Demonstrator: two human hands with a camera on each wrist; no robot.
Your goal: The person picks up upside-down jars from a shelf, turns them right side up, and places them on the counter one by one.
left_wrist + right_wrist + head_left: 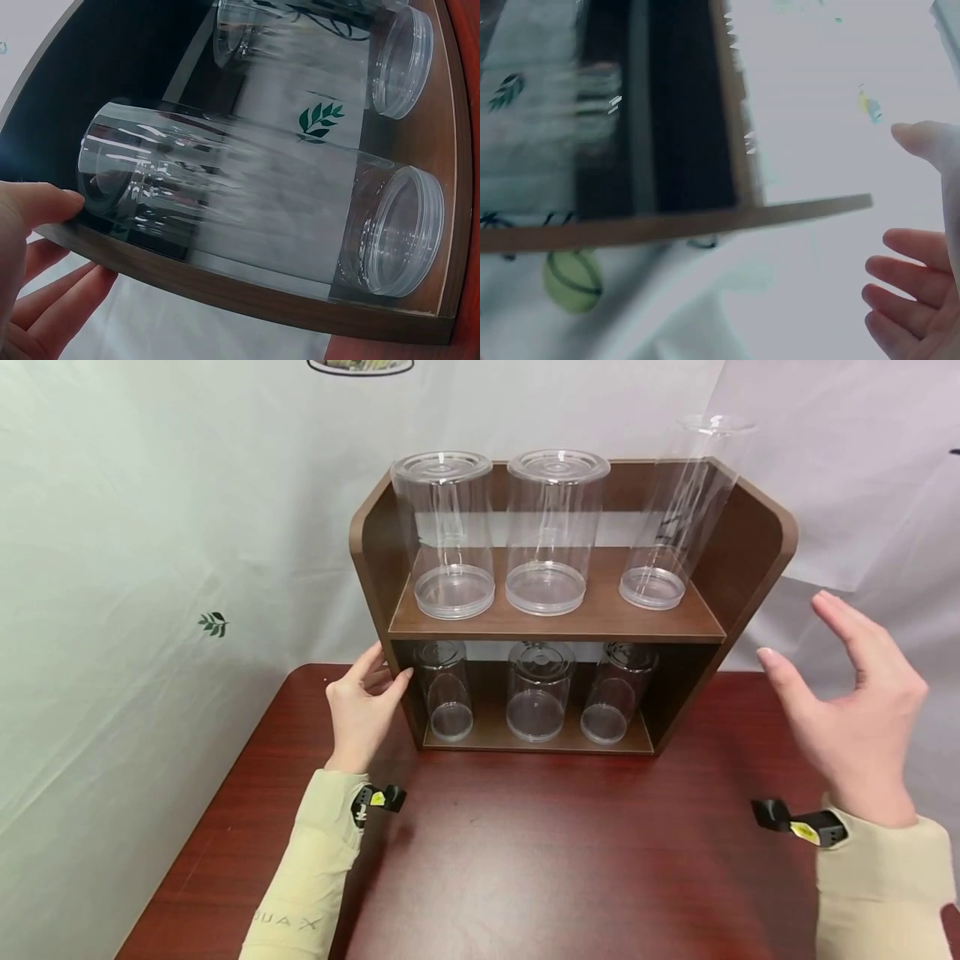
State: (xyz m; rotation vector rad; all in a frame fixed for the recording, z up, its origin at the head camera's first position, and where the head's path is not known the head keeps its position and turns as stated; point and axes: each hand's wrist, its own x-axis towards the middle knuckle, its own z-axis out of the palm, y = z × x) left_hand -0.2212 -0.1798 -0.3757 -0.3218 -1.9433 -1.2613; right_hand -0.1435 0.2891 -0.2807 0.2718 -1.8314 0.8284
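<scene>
A brown two-tier wooden shelf (555, 625) stands at the back of a dark red table (525, 860). Its upper board carries two wide clear jars (444, 535) (553, 531) and a tall clear jar (678, 510) that leans right. Three smaller clear jars (538, 689) stand on the lower board. My left hand (363, 702) holds the shelf's left side panel (247, 300), thumb on its front edge and fingers on the outer face, close to the nearest small jar (247, 217). My right hand (847, 693) hovers open to the right of the shelf, touching nothing; its fingers (911, 296) show beside the shelf's side panel (705, 221).
White cloth with small green leaf prints (213, 624) hangs behind and to the left of the table. The table's left edge (217, 793) runs diagonally close to my left sleeve. Bare red tabletop lies in front of the shelf.
</scene>
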